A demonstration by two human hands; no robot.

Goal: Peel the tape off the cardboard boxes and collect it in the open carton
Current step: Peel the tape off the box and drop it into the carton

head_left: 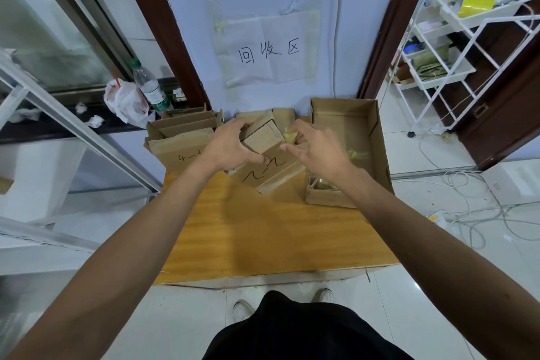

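My left hand [233,146] grips a small cardboard box [264,137] held above the far middle of the wooden table [263,231]. My right hand [314,146] pinches a crumpled yellowish piece of tape [290,136] at the box's right corner. Under the box lies a flat cardboard box [273,174] with black marker scribbles. To the right stands the open carton [344,123], with clumps of peeled tape [358,154] inside it.
A carton of folded cardboard [181,137] marked "4-2" sits at the table's far left. A plastic bottle [150,88] and a white bag [125,102] rest on the ledge behind. A white wire shelf cart [455,47] stands right; cables [467,202] trail on the floor.
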